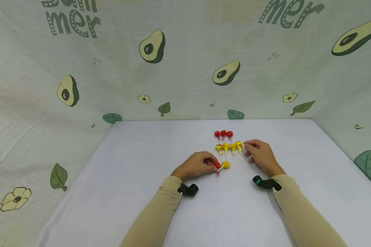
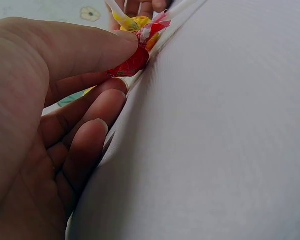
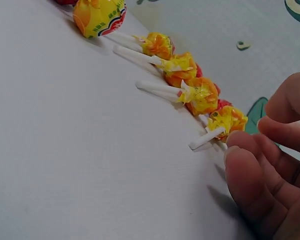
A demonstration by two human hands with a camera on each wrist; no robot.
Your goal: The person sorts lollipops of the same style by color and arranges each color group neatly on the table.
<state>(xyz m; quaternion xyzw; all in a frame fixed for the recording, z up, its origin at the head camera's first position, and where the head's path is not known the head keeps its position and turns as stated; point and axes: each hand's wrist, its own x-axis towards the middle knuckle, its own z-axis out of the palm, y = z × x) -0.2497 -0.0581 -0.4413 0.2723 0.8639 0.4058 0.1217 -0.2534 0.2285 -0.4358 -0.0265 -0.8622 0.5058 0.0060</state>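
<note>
My left hand [image 1: 198,164] pinches the head of a red lollipop [image 2: 131,64] between thumb and fingers, its white stick toward me. A loose yellow lollipop [image 1: 225,164] lies against this red one, its stick slanting across it. Farther back several yellow lollipops [image 1: 225,146] lie in a row, sticks toward me. My right hand [image 1: 261,154] hovers just right of the rightmost yellow lollipop [image 3: 227,120], fingers loosely bent with nothing between them.
Behind the yellow row lie three red lollipops [image 1: 223,133] side by side. Everything sits on a white tabletop [image 1: 136,151]. A cloth [image 1: 185,92] printed with avocados and leaves hangs behind the table and along its sides.
</note>
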